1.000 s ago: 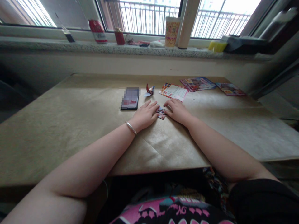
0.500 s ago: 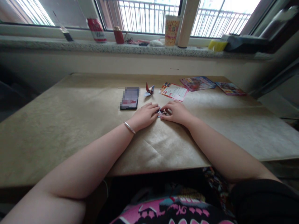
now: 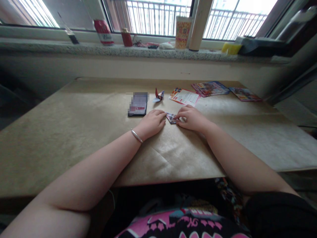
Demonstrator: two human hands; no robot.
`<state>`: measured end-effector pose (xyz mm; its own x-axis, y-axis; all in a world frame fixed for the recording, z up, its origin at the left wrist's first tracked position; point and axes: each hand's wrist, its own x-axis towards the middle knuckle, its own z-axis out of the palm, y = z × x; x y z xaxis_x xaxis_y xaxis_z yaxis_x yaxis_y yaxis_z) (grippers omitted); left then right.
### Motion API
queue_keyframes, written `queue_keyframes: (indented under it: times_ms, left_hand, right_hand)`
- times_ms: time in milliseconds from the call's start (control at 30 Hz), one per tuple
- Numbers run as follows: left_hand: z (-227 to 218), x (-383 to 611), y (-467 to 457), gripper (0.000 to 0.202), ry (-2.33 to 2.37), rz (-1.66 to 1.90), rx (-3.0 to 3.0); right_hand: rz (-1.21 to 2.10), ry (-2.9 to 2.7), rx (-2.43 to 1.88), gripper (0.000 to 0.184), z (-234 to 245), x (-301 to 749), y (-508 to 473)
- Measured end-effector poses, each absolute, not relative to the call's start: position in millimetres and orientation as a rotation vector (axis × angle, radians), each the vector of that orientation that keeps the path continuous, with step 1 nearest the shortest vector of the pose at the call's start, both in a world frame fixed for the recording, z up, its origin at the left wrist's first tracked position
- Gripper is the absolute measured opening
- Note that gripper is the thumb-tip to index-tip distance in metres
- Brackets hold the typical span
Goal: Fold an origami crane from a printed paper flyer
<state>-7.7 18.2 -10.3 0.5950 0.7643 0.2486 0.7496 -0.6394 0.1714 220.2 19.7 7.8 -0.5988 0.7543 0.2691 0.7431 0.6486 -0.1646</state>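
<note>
Paper [image 3: 171, 119]: small, folded, between both hands' fingertips.
Right hand [image 3: 191, 118]: thumb and finger pinch its edge.
Left hand [image 3: 154, 121]: fingers flat, tips near its corner.
Folding: holding it still should help.
Paper crane [image 3: 159, 96]: just beyond left fingertips.

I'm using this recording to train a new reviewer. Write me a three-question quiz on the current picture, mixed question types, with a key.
1. Multiple choice: where is the silver bracelet worn?
a) right wrist
b) left wrist
c) both wrists

2. True or false: the phone lies to the left of the folded paper figure.

3. Short answer: what lies on the table between the left hand and the right hand?

Key: 1. b; 2. true; 3. a small patterned paper.
</note>
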Motion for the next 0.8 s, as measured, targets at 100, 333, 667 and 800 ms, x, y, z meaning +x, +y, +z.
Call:
queue_keyframes:
  times_ms: [100,333,667,800]
  left_hand:
    - [-10,-7,16,0.042,1.328,0.480,2.779]
    - [-6,-7,11,0.035,1.363,0.500,2.794]
    - [-1,-7,12,0.026,1.440,0.523,2.784]
    - [-2,-6,14,0.025,1.480,0.490,2.722]
  right_hand:
    - [0.034,-2.614,-1.205,0.025,12,223,20]
    - [-0.066,-2.667,-1.256,0.028,16,219,16]
    - [0.063,-2.506,-1.352,0.022,4,214,19]
    - [0.143,-2.426,-1.403,0.022,-1,210,21]
